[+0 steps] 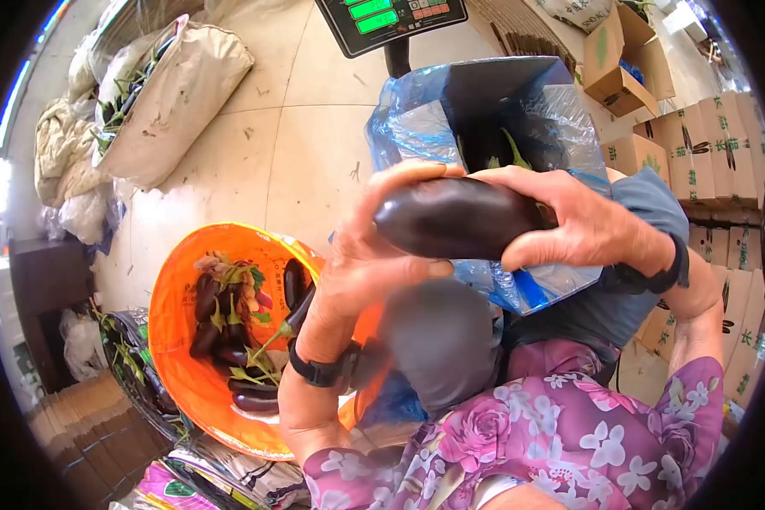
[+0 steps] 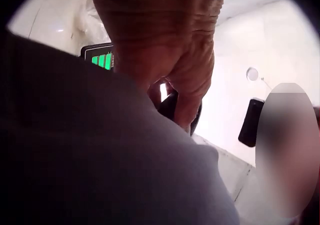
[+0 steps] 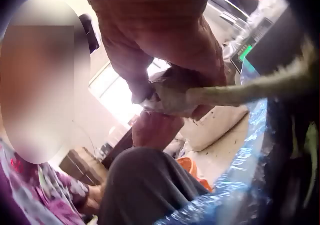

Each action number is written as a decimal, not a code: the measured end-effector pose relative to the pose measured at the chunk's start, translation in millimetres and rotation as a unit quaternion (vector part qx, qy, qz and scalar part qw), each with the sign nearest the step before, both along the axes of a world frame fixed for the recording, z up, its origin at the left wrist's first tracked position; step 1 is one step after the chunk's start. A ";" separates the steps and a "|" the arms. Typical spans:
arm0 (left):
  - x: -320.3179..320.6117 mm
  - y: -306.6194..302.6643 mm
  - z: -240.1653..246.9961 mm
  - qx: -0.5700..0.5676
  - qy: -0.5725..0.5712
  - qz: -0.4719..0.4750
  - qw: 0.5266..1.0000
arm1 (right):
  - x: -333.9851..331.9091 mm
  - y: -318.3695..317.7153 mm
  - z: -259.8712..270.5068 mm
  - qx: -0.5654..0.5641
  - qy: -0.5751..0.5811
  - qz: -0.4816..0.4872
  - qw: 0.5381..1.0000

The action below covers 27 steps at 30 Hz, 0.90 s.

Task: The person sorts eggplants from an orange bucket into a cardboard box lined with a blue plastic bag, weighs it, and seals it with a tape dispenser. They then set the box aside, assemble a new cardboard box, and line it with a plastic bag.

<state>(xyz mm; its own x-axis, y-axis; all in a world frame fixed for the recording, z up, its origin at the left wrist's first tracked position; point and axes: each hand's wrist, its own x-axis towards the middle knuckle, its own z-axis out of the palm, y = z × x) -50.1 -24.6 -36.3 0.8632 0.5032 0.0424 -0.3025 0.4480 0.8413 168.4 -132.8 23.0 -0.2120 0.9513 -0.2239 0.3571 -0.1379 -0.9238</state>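
A large dark eggplant (image 1: 459, 218) is held level between both hands in the head view. The left hand (image 1: 357, 242) curls round its blunt end, thumb below and fingers above. The right hand (image 1: 574, 219) grips the stem end. In the right wrist view the green stem (image 3: 225, 95) points out past the right hand (image 3: 160, 30). The left wrist view shows the left hand (image 2: 160, 50) on the dark eggplant (image 2: 170, 106), mostly hidden. Just beyond the hands stands a box lined with blue plastic (image 1: 412, 102), with eggplants inside.
An orange container (image 1: 174, 340) with several eggplants stands at the left. A scale display (image 1: 374, 17) is at the top. A white sack (image 1: 187, 93) of eggplants lies upper left; cardboard boxes (image 1: 714, 153) are stacked at right. Knees in dark cloth are below the hands.
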 end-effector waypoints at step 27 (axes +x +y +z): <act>77.0 -18.8 29.3 0.232 0.201 -0.072 0.949 | 86.2 -179.3 45.9 0.083 0.201 -0.473 0.854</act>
<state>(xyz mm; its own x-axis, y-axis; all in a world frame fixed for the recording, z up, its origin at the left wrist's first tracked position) 26.9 -43.4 -7.0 0.9148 0.3870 -0.1157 0.1203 0.0125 0.9927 254.6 -312.2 68.9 0.6407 0.7511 -0.1592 -0.1927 -0.0434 -0.9803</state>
